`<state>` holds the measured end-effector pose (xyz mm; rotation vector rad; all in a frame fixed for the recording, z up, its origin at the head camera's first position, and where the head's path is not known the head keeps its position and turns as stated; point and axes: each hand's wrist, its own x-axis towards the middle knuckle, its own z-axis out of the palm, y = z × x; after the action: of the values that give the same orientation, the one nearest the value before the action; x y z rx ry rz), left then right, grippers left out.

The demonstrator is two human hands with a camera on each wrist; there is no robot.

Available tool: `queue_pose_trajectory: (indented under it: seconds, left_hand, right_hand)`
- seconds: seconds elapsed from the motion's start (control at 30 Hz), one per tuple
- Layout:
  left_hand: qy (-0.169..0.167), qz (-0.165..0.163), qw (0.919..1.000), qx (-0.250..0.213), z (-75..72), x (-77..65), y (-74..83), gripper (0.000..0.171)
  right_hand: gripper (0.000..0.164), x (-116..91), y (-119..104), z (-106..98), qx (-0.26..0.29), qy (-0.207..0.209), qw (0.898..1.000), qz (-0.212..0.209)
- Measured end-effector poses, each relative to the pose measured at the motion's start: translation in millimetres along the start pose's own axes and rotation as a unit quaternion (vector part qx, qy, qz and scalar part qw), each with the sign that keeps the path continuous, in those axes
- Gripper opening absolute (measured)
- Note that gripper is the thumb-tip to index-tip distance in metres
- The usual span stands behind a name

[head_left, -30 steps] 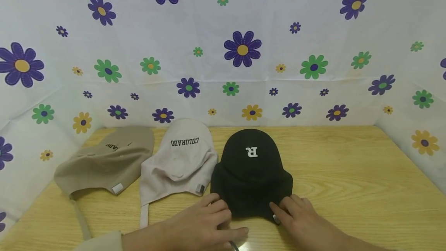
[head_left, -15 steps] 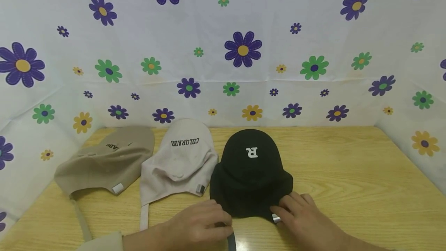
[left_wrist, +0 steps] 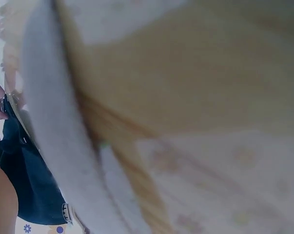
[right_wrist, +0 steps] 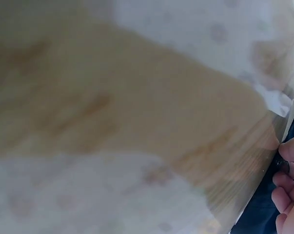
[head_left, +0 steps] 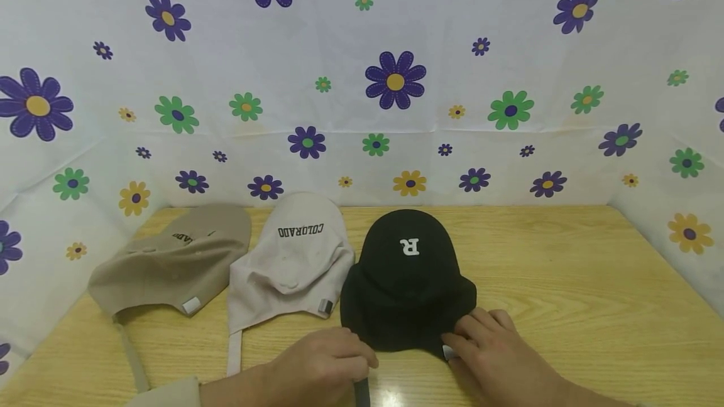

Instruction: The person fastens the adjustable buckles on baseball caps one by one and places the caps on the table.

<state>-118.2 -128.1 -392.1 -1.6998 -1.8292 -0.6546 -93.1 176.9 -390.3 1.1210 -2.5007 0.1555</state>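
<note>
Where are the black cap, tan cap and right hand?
Black cap [head_left: 408, 284], head view: middle of its cloth.
Tan cap [head_left: 172, 269], head view: creased middle.
Right hand [head_left: 491, 347], head view: back of the hand.

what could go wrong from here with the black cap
The black cap might get dragged askew if the left hand pulls the dark strap while the right hand holds the opposite lower corner.
It could also nudge the pale cap, as their edges lie very close.
The strap might twist unnoticed, since the left hand hides its upper part.
</note>
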Motion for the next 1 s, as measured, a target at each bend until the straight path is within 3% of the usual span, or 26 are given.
queue_pose_trajectory:
  seconds: [0.1, 0.23, 0.33, 0.47, 0.63, 0.83, 1.0]
  left_hand:
    - [0.0, -0.019, 0.9997, -0.013, 1.7, 0.2, 0.8, 0.028]
    - [-0.01, -0.069, 0.9969, -0.036, 4.1, -0.1, 2.7, 0.012]
    - [-0.002, -0.099, 0.9936, -0.055, 6.5, -0.8, 3.9, 0.021]
    - [0.007, -0.072, 0.9973, -0.011, 9.7, 3.2, 1.2, 0.022]
    - [-0.02, -0.036, 0.9972, 0.063, 11.0, 14.4, -1.6, 0.015]
    - [-0.04, -0.053, 0.9919, 0.108, 13.7, 22.8, 1.2, 0.014]
    - [-0.043, -0.081, 0.9912, 0.095, 15.4, 23.0, 2.3, 0.015]
  right_hand:
    - [0.029, 0, 1, 0, -0.014, 0.0, 1.0, -0.01]
    - [0.028, 2, 6, -1, -0.037, 0.005, 0.998, -0.042]
    - [0.027, 5, 9, -1, -0.043, 0.001, 0.997, -0.063]
    - [0.026, 6, 12, 1, -0.03, -0.008, 0.998, -0.057]
    - [0.022, 6, 13, 3, -0.015, -0.003, 0.999, -0.039]
    - [0.02, 8, 11, 1, -0.006, -0.002, 0.999, -0.039]
    - [0.024, 8, 11, 2, -0.002, 0.022, 0.999, -0.046]
